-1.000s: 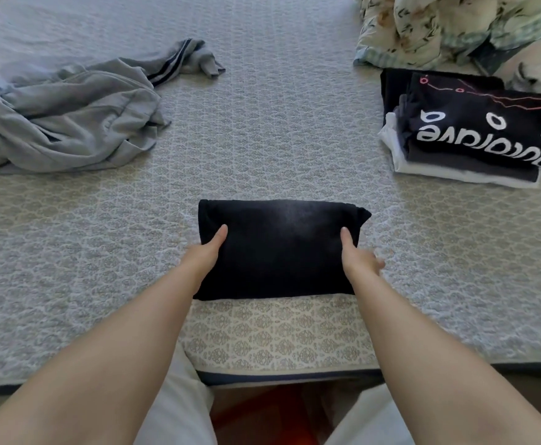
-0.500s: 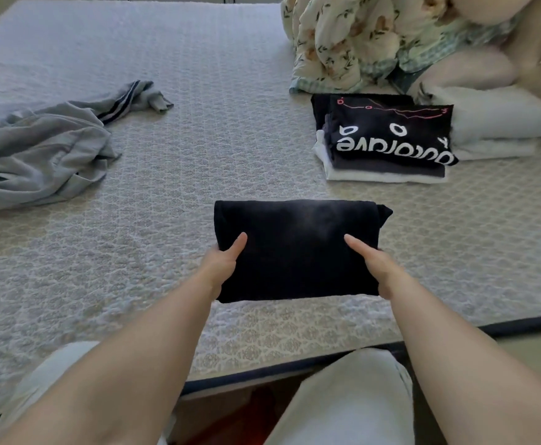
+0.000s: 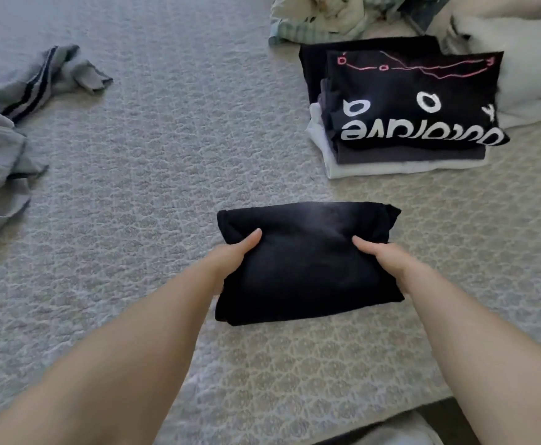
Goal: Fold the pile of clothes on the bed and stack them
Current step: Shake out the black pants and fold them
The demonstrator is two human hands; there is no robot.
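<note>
Clearly the folded black garment [image 3: 307,261] is soft and limp: it sags a little between the two hands and its far right corner [image 3: 391,213] flares loose. It looks light, and thick only because it is several layers deep. It is held over the near part of the bed [image 3: 166,155], short of the stack of folded clothes [image 3: 407,123] that lies ahead and to the right.

The left hand [image 3: 230,261] grips the left edge, thumb on top and fingers hidden beneath. The right hand [image 3: 384,261] grips the right edge the same way. Both are clamped on the cloth, which is probably the best hold, since fingers under the bundle carry all the layers at once.

Pinching only the top layer would likely let the fold fall open. Keeping it level on the way to the stack should hold its shape. A crumpled grey garment [image 3: 2,149] waits unfolded at the far left.
</note>
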